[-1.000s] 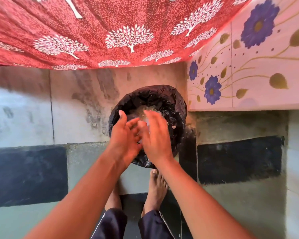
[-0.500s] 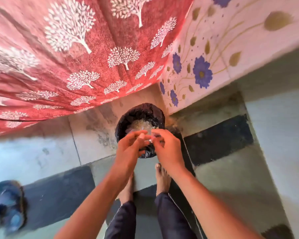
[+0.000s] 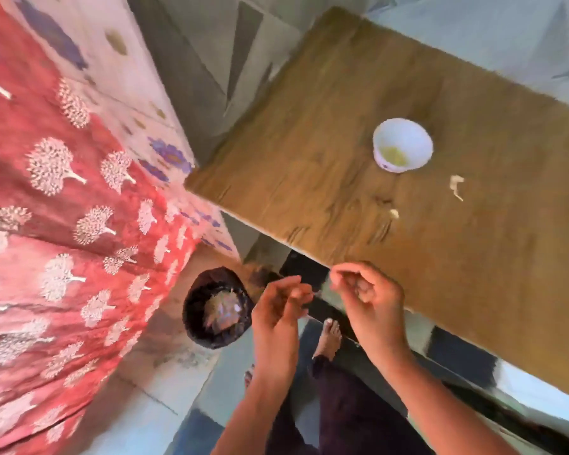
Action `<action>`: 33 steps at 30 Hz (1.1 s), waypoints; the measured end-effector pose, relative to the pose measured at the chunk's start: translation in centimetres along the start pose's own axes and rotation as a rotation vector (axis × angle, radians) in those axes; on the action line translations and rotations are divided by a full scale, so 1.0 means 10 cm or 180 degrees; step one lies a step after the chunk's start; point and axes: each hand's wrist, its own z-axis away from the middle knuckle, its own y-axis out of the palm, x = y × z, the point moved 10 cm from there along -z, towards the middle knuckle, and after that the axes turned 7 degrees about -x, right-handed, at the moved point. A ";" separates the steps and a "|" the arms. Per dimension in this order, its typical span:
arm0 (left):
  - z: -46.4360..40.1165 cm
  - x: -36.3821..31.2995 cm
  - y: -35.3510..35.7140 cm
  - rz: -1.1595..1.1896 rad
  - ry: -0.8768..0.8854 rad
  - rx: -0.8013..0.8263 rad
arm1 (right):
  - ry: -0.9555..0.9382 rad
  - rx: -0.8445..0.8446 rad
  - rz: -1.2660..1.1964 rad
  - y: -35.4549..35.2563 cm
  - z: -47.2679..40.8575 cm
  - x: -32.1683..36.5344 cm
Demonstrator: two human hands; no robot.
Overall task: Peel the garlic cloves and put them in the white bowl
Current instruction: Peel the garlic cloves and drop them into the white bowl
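The white bowl (image 3: 385, 133) stands on the wooden table (image 3: 309, 152) and holds pale yellow peeled garlic (image 3: 394, 156). Near it on the wood lie a garlic piece with skin (image 3: 456, 186) and a smaller scrap (image 3: 394, 213). My left hand (image 3: 278, 315) and my right hand (image 3: 368, 298) hover close together by the table's near edge, fingers loosely curled. I see nothing held in either, though the frame is blurred. Both hands are well short of the bowl.
A bin lined with a black bag (image 3: 194, 310), with garlic skins inside, stands on the floor left of my hands. A red tree-patterned cloth (image 3: 63, 224) fills the left side. My bare feet (image 3: 329, 336) are on the tiled floor below the table edge.
The view has swung from the bin to the table and bowl. My hands have left the space over the bin, moved right toward the table edge and parted slightly.
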 end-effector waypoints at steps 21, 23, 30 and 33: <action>-0.50 -1.06 2.59 -0.2607 0.3679 0.0819 | -0.1621 0.0018 0.2233 -1.42 -1.20 -0.57; -0.47 -1.34 2.66 -0.2605 0.3887 0.0481 | -0.1540 0.0061 0.2237 -1.42 -1.20 -0.57; -0.82 -1.62 3.12 -0.3700 0.4372 0.0650 | -0.1268 0.0271 0.2207 -1.41 -1.23 -0.57; -0.90 -1.59 3.14 -0.3792 0.4301 0.0946 | -0.1040 0.0033 0.1886 -1.48 -1.28 -0.56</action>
